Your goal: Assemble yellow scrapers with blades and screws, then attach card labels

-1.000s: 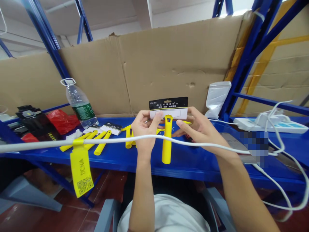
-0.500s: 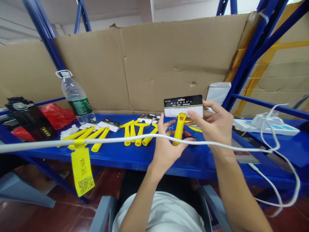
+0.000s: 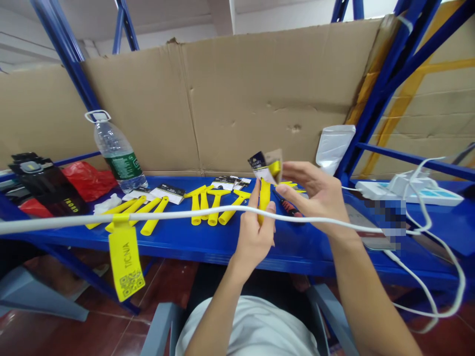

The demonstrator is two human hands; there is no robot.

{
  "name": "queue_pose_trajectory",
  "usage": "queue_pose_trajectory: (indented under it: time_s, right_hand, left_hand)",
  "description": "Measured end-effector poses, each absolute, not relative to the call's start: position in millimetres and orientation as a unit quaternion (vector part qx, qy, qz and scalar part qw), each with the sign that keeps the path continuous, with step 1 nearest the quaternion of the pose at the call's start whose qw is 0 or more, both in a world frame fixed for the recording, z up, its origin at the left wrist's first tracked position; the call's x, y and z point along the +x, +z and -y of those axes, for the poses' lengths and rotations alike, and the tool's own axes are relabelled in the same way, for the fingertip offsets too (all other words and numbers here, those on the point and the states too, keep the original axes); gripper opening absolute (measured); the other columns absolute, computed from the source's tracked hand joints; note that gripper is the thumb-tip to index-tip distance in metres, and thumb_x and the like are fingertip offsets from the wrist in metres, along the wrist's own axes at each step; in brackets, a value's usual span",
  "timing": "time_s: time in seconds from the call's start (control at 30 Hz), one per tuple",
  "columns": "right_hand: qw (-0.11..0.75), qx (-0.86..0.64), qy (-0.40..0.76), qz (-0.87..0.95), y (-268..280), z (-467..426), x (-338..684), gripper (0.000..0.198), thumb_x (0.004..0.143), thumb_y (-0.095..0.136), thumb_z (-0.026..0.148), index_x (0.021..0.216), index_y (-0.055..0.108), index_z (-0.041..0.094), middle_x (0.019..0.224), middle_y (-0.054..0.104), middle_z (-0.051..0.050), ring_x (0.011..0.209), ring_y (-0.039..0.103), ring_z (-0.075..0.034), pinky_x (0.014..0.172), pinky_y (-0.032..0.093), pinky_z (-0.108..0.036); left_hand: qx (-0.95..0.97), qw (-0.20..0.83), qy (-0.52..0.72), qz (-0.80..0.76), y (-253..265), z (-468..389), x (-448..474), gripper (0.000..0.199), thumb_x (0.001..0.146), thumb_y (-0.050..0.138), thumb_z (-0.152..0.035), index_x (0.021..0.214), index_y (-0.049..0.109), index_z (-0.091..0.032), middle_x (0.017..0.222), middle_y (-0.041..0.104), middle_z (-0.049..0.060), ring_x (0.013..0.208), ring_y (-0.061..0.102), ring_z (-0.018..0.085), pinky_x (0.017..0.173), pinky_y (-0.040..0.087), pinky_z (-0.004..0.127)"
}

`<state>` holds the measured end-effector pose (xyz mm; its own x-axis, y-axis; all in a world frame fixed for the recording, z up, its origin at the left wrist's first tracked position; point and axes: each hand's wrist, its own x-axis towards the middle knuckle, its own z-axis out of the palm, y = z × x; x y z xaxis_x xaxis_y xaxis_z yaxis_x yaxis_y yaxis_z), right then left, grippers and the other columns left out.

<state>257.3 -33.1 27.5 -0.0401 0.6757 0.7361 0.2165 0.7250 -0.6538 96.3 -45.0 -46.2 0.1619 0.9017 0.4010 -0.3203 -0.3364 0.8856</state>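
Observation:
My left hand (image 3: pixel 256 232) is closed around the yellow handle of a scraper (image 3: pixel 264 198), held upright above the table. A black-and-white cardboard header card (image 3: pixel 260 170) sits at the scraper's head, bent so that its brown back shows beside a bit of yellow. My right hand (image 3: pixel 315 195) pinches the card's right edge between thumb and fingers. Behind the hands, a red-and-black tool (image 3: pixel 289 206) lies on the table, partly hidden. Several yellow scrapers (image 3: pixel 214 207) lie to the left, with printed cards (image 3: pixel 224 183) behind them.
Further left, carded scrapers (image 3: pixel 156 215) lie near a water bottle (image 3: pixel 122 158) and a red plastic bag (image 3: pixel 89 178). A white cable (image 3: pixel 200 214) with a yellow tag (image 3: pixel 126 262) crosses in front. At right are a power strip (image 3: pixel 438 193) and a phone (image 3: pixel 371 227).
The scraper and its card have turned from facing me to nearly edge-on, and moved slightly left. The card is now bent. Both hands keep hold.

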Motion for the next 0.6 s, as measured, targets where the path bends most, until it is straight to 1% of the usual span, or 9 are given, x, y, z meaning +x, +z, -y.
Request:
queue_pose_trajectory:
  time_s: [0.07,0.13,0.23,0.3,0.37,0.43,0.5,0.57,0.6]
  right_hand:
    - [0.575,-0.318,0.159,0.737,28,33,259,0.035,0.1,0.087,0.054,0.126,0.082,0.032,0.149,0.08,-0.009,0.145,0.073,-0.035,0.132,0.053,-0.059]
    - [0.549,-0.326,0.123,0.759,27,30,259,0.031,0.105,0.08,0.054,0.125,0.081,0.031,0.159,0.073,-0.011,0.156,0.064,-0.035,0.136,0.046,-0.06]
    - [0.533,-0.359,0.115,0.758,20,22,261,0.044,0.104,0.079,0.056,0.138,0.072,0.029,0.163,0.068,-0.014,0.158,0.061,-0.035,0.137,0.043,-0.06]
    - [0.522,-0.377,0.148,0.751,14,18,262,0.059,0.102,0.081,0.058,0.15,0.061,0.029,0.165,0.064,-0.014,0.157,0.06,-0.035,0.136,0.045,-0.06]
    - [0.515,-0.383,0.173,0.747,11,15,262,0.072,0.099,0.085,0.059,0.158,0.054,0.03,0.167,0.062,-0.014,0.155,0.062,-0.035,0.133,0.048,-0.059]
    - [0.52,-0.373,0.191,0.744,13,17,262,0.076,0.096,0.088,0.06,0.157,0.054,0.031,0.154,0.071,-0.013,0.142,0.071,-0.035,0.123,0.057,-0.056]
    - [0.534,-0.36,0.208,0.737,18,22,261,0.069,0.095,0.088,0.06,0.15,0.059,0.03,0.123,0.082,-0.008,0.114,0.08,-0.031,0.105,0.066,-0.049]
    - [0.546,-0.356,0.211,0.729,25,28,258,0.057,0.096,0.088,0.058,0.139,0.065,0.028,0.092,0.079,-0.001,0.089,0.078,-0.025,0.088,0.067,-0.042]
    - [0.551,-0.357,0.209,0.725,28,31,257,0.053,0.096,0.088,0.058,0.134,0.068,0.028,0.083,0.075,0.001,0.081,0.074,-0.023,0.082,0.065,-0.039]
  left_hand:
    - [0.555,0.542,0.577,-0.255,-45,45,95,0.072,0.109,0.07,-0.059,0.171,0.05,-0.027,0.06,0.058,-0.009,0.039,0.053,0.014,0.038,0.046,0.023]
    - [0.541,0.581,0.563,-0.23,-43,44,93,0.066,0.109,0.071,-0.06,0.163,0.056,-0.025,0.057,0.057,-0.01,0.034,0.05,0.013,0.034,0.042,0.022]
    - [0.503,0.656,0.537,-0.167,-41,43,89,0.048,0.108,0.072,-0.058,0.141,0.064,-0.025,0.05,0.054,-0.011,0.029,0.045,0.014,0.032,0.04,0.021]
    - [0.483,0.696,0.516,-0.13,-42,45,85,0.038,0.108,0.071,-0.058,0.126,0.066,-0.025,0.046,0.052,-0.01,0.028,0.044,0.014,0.031,0.038,0.02]
    - [0.47,0.725,0.493,-0.101,-44,49,80,0.035,0.108,0.071,-0.058,0.114,0.067,-0.024,0.046,0.051,-0.009,0.027,0.041,0.013,0.031,0.037,0.019]
    - [0.455,0.748,0.477,-0.075,-47,54,75,0.035,0.106,0.072,-0.058,0.112,0.069,-0.024,0.048,0.05,-0.009,0.026,0.036,0.01,0.032,0.037,0.019]
    - [0.433,0.764,0.475,-0.06,-52,59,71,0.037,0.106,0.073,-0.059,0.121,0.072,-0.026,0.05,0.05,-0.01,0.026,0.03,0.007,0.033,0.035,0.018]
    - [0.421,0.772,0.473,-0.058,-56,62,69,0.041,0.106,0.071,-0.062,0.13,0.073,-0.028,0.051,0.048,-0.011,0.026,0.025,0.007,0.034,0.033,0.018]
    - [0.419,0.774,0.471,-0.06,-59,63,69,0.043,0.107,0.07,-0.063,0.132,0.074,-0.028,0.051,0.047,-0.011,0.026,0.025,0.007,0.034,0.033,0.019]
